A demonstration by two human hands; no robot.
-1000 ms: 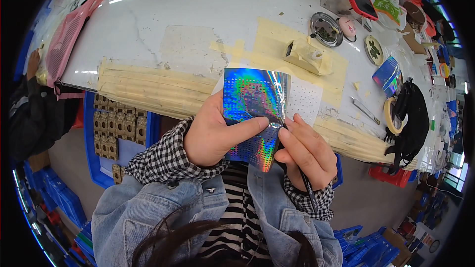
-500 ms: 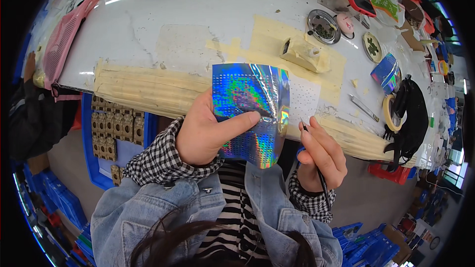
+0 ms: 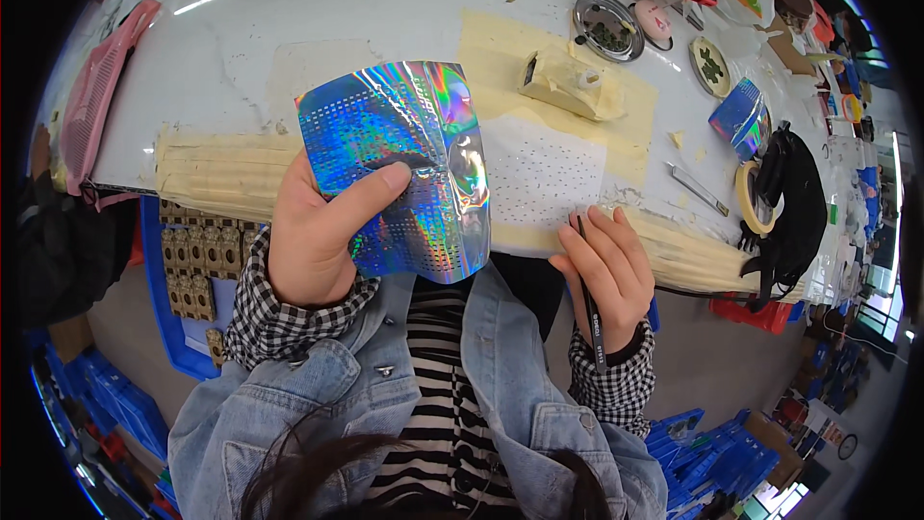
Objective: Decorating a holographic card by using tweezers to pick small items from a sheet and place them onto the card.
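A shiny holographic sheet (image 3: 404, 202) with rows of small cut shapes is pinched in my left hand (image 3: 322, 231), the thumb lying across its front. The sheet is raised over the table's front edge and bows slightly. In my right hand (image 3: 611, 274) are slim black tweezers (image 3: 594, 332), held like a pen, tips pointing up and away from me. A white sheet (image 3: 549, 169) covered in small dark specks lies flat on the table just beyond the right fingertips. Behind it stands a tape-wrapped block (image 3: 573, 87).
Padded cream tape (image 3: 221, 173) covers the table's front edge. At the right lie silver tweezers (image 3: 698, 188), a tape roll (image 3: 756, 197), a black pouch (image 3: 799, 207) and round dishes (image 3: 608, 27) with green bits. Below left, a blue tray (image 3: 183, 347) holds several camouflage-patterned cases (image 3: 188, 250).
My left hand has moved left with the holographic sheet, uncovering more of the white sheet. My right hand has turned, so more of the black tweezers shows. The whole view has shifted slightly.
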